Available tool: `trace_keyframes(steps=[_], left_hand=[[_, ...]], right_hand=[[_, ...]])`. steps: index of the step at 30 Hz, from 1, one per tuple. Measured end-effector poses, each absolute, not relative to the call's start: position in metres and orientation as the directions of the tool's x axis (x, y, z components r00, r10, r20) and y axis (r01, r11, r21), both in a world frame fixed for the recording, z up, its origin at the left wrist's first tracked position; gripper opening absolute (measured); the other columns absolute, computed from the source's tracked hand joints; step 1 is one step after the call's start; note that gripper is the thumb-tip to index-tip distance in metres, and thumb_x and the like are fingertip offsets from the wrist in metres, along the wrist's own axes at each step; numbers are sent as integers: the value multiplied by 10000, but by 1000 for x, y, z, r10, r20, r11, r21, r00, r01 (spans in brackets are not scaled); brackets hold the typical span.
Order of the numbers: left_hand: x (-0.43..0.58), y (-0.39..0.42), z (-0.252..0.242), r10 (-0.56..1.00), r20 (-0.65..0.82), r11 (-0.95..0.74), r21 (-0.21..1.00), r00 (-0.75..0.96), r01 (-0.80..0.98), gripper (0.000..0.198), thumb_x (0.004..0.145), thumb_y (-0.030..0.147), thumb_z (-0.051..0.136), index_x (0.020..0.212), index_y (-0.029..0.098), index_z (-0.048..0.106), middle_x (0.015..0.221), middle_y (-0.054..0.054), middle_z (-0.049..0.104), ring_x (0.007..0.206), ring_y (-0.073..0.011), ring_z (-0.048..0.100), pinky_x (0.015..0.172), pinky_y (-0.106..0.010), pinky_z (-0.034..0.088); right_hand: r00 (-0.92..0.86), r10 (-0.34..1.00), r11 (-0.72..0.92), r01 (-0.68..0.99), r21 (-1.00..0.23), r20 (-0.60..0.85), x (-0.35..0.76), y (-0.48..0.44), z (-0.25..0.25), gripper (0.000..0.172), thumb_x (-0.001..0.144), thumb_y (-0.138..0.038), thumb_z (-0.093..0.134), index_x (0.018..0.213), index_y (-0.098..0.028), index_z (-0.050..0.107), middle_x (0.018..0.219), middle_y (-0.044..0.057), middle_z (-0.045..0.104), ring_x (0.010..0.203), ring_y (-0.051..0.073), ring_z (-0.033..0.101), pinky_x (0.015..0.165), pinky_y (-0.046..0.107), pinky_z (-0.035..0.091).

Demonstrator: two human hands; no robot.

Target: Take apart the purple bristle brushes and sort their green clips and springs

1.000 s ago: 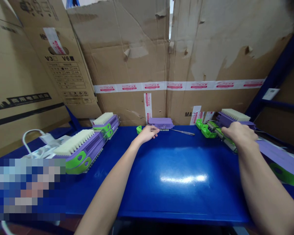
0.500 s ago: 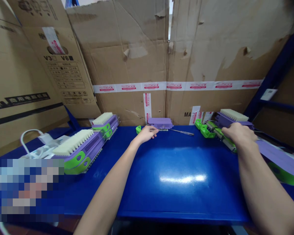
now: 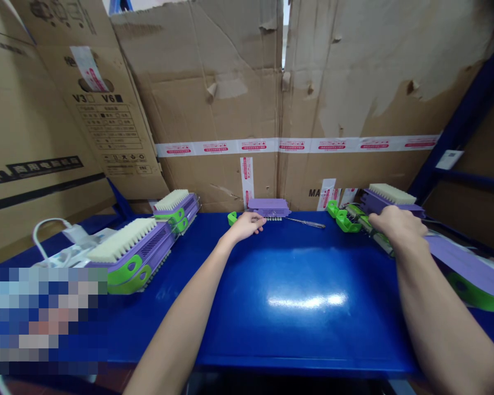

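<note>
My left hand (image 3: 247, 225) reaches to the back of the blue table (image 3: 296, 296), its curled fingers at the near edge of a small purple brush part (image 3: 269, 207) with a green piece (image 3: 233, 218) just left of it. What the fingers hold, if anything, is hidden. My right hand (image 3: 395, 224) rests closed over a purple and green brush unit (image 3: 364, 219) at the right rear, beside a white-bristled purple brush (image 3: 389, 197).
A screwdriver (image 3: 308, 222) lies right of the purple part. Two purple-and-green brushes with white bristles (image 3: 138, 249) (image 3: 177, 206) lie at the left, with a white cable (image 3: 53, 236) beyond. Cardboard walls (image 3: 247, 99) close the back. A long purple piece (image 3: 465, 263) lies far right.
Almost nothing differs; both hands stay in place and the view has shifted very slightly.
</note>
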State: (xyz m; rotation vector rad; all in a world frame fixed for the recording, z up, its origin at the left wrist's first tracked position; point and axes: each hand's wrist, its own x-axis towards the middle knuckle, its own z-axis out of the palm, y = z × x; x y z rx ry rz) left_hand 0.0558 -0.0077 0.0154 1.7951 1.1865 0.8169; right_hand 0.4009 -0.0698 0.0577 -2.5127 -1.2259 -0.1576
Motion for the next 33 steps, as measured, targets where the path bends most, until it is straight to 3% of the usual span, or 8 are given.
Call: trace_keyframes(steps=[3, 6, 10, 12, 14, 19, 25, 33], left_hand=[[57, -10, 16, 934, 75, -222, 887, 348, 405, 161, 831, 294, 598, 817, 134, 588, 650, -8, 635, 536, -84, 540, 559, -220, 414], [60, -14, 16, 925, 90, -247, 880, 370, 404, 200, 780, 312, 654, 827, 141, 563, 639, -4, 642, 553, -98, 558, 561, -225, 413], [71, -19, 14, 900, 129, -307, 865, 415, 397, 317, 649, 310, 758, 831, 150, 553, 617, 19, 629, 552, -113, 560, 535, -222, 391], [78, -21, 14, 870, 172, -352, 872, 462, 339, 306, 605, 241, 773, 811, 146, 567, 635, 20, 628, 592, -120, 580, 564, -226, 415], [83, -22, 15, 834, 240, -414, 867, 497, 277, 273, 602, 180, 754, 814, 143, 585, 668, 14, 636, 651, -131, 606, 609, -233, 445], [88, -30, 22, 790, 408, -581, 737, 457, 345, 295, 606, 124, 750, 868, 154, 617, 798, -4, 671, 775, -150, 631, 715, -253, 480], [93, -37, 25, 670, 550, -738, 417, 499, 531, 187, 726, 96, 644, 889, 185, 620, 909, -24, 674, 901, -176, 608, 825, -292, 471], [90, -41, 23, 551, 612, -707, -19, 567, 707, 405, 836, 269, 585, 1217, 169, 489, 1160, -93, 612, 1066, -255, 520, 908, -388, 416]], right_hand=[[588, 791, -543, 802, -248, 170, 380, -72, 63, 428, 831, -386, 434, 1111, -138, 643, 1111, 250, 615, 995, 374, 607, 705, 404, 431], [403, 844, -342, 913, -224, 354, 345, -70, 62, 431, 871, -393, 407, 1191, -174, 595, 1044, 209, 654, 955, 348, 628, 733, 413, 454], [-41, 814, 182, 965, -187, 579, 293, -67, 49, 459, 900, -393, 409, 1294, -181, 513, 1093, 146, 662, 963, 273, 631, 804, 387, 479], [-285, 764, 460, 870, -179, 578, 275, -66, 41, 441, 879, -368, 467, 1270, -177, 533, 1148, 121, 647, 1018, 238, 610, 852, 350, 476], [-438, 737, 606, 765, -217, 515, 267, -66, 35, 386, 854, -298, 505, 1216, -184, 576, 1132, 88, 661, 1002, 206, 617, 845, 306, 475], [-431, 832, 529, 805, -267, 349, 270, -68, 34, 361, 813, -194, 536, 1162, -210, 626, 931, 32, 713, 832, 173, 654, 716, 247, 460], [-419, 814, 503, 854, -128, 402, 268, -72, 40, 294, 826, -220, 541, 1097, -182, 647, 1036, 76, 683, 929, 190, 622, 770, 260, 440], [-278, 892, 293, 956, 14, 356, 270, -93, 47, 414, 844, -205, 508, 1258, -197, 539, 1090, 87, 665, 969, 218, 631, 753, 285, 463]])
